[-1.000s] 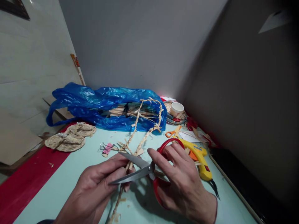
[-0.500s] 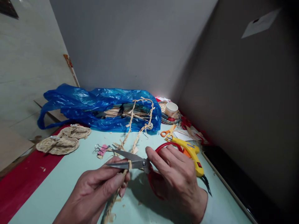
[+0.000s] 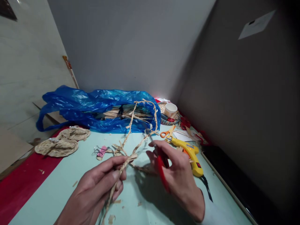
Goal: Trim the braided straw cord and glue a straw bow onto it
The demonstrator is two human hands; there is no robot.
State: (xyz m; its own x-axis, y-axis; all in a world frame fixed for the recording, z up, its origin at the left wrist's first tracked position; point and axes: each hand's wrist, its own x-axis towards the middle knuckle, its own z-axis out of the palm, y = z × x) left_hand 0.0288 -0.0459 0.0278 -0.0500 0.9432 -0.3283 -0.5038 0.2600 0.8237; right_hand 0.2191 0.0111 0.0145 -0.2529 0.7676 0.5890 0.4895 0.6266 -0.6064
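Observation:
Between the thumb and fingers of my left hand (image 3: 100, 182) is pinched a braided raffia cord (image 3: 122, 168). The cord runs down towards me and loops away over the table to a blue bag. My right hand (image 3: 178, 175) is wrapped round red-handled scissors (image 3: 161, 168), now turned away from the cord; the blades are partly hidden and blurred. A pink binder clip (image 3: 102, 151) grips a raffia end just beyond my left hand. Small raffia scraps (image 3: 112, 218) lie on the pale green table top below.
A blue plastic bag (image 3: 77, 100) holding raffia bundles lies at the back. Two coiled woven pieces (image 3: 57, 147) rest at left. To the right are a yellow glue gun (image 3: 188, 150), orange scissors (image 3: 165, 133), a white cup (image 3: 170, 109) in a basket and a dark flat panel (image 3: 225, 175).
The scissors have come off the cord and swung up and round in my right hand. A scrap has appeared on the table near my left hand, which still pinches the cord.

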